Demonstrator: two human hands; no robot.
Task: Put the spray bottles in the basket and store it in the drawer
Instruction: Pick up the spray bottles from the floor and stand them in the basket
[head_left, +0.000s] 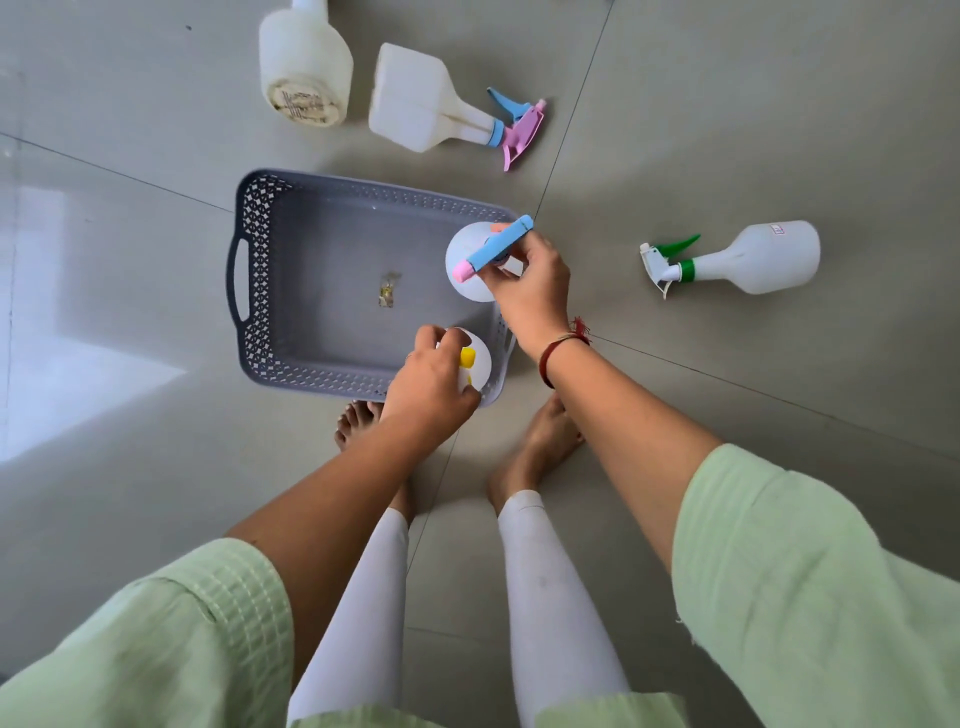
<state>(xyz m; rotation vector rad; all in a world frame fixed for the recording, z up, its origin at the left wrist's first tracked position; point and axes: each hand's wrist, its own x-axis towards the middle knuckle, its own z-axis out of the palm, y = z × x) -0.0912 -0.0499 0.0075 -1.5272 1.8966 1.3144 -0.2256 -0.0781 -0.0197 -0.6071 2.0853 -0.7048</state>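
While the right hand (524, 291) grips a blue-headed spray bottle (498, 243) over the right rim of the grey basket (249, 270), the left hand (426, 384) grips a yellow-triggered bottle (480, 358) above its near corner. The label (777, 228) on the green-triggered bottle (753, 260) on the floor (779, 130) is too small to read.

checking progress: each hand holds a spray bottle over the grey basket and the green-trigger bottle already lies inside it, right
Not quite. The head view shows the green-trigger bottle lying on the floor tiles to the right of the grey basket, not inside it. The rest stands: the left hand grips the yellow-nozzle bottle and the right hand the blue-headed bottle, both over the basket.
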